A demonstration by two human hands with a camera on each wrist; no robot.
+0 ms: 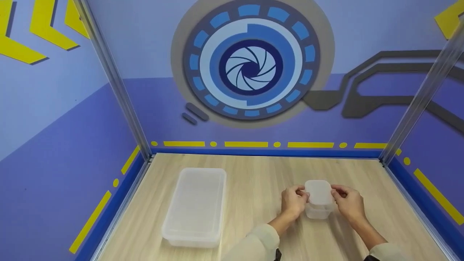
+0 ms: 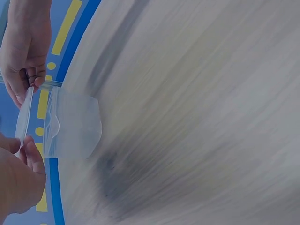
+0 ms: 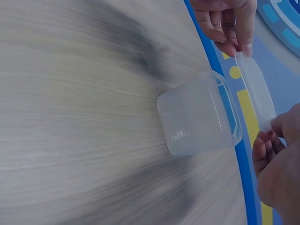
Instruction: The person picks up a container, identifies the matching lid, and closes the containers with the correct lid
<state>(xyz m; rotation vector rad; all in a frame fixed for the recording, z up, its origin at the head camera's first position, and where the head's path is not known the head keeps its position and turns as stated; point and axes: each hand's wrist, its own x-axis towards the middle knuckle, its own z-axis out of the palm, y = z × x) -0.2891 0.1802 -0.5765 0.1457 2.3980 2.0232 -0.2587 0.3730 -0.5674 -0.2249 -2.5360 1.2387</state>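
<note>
A small clear plastic tub [image 1: 319,212] stands on the wooden table [image 1: 261,174], right of centre. Just above it, a matching translucent lid [image 1: 319,191] is held level between both hands. My left hand [image 1: 303,194] pinches the lid's left edge, and my right hand [image 1: 335,192] pinches its right edge. In the left wrist view the lid [image 2: 23,117] shows edge-on, a small gap away from the tub's rim [image 2: 51,124], with the left hand [image 2: 23,152] low and the right hand [image 2: 30,82] high. The right wrist view shows the same gap between lid [image 3: 255,89] and tub [image 3: 197,117].
A large rectangular clear box [image 1: 195,206] with its lid on lies at the left of the table. Blue walls with yellow markings close the table on three sides, and metal posts [image 1: 119,87] stand at the back corners.
</note>
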